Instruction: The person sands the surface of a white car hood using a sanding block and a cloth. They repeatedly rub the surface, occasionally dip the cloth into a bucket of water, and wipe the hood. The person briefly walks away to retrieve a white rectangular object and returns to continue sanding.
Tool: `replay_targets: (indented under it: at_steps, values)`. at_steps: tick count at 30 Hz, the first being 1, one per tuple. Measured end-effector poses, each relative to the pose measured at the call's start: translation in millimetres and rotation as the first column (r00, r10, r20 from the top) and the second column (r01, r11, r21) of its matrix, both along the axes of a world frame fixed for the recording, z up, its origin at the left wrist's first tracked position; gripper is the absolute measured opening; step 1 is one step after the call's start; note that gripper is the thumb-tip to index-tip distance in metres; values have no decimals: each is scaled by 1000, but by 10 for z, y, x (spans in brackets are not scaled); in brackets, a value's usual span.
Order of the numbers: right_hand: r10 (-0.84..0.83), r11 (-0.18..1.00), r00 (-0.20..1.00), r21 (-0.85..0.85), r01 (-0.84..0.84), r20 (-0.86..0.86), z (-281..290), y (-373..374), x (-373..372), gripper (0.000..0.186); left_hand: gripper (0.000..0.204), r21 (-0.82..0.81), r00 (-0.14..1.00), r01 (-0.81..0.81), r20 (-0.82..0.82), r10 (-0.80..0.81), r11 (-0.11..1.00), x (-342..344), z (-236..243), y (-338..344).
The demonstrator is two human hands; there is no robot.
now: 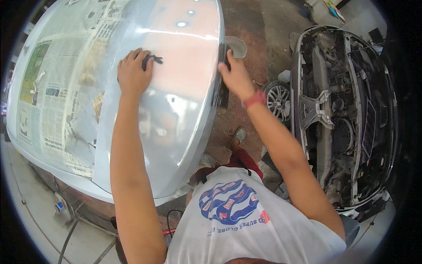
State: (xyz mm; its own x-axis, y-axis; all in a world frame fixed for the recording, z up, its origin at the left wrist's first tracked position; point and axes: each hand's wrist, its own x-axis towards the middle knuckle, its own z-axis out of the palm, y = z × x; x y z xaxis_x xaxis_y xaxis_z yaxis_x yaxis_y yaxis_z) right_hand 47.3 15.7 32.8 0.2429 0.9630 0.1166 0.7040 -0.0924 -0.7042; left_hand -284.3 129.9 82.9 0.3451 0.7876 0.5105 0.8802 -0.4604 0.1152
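My left hand presses on a smooth pale grey and pinkish car panel. Its fingers close on a small dark folded piece, which could be sandpaper; part of it is hidden under the hand. Just off the panel's right edge, beside a dark strip, is my right hand. Thumb and forefinger stand apart with nothing visible between them, while the other fingers are mostly hidden. A red band circles my right wrist.
Newspaper sheets cover the car's left part. Beyond my right hand stands a round grey container on the floor. To the right are a loose wheel and another car with an exposed engine bay. My shoe is below.
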Motion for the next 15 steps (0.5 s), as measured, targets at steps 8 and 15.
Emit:
replay_targets:
  at_steps: [8, 15]
  values:
    - [-36, 999, 999, 18, 37, -23, 95, -221, -113, 74, 28, 15, 999, 36, 20, -37, 999, 12, 12, -90]
    - [42, 994, 995, 95, -51, 93, 208, -514, -363, 72, 27, 12, 1000, 7, -23, -7, 1000, -32, 85, -147]
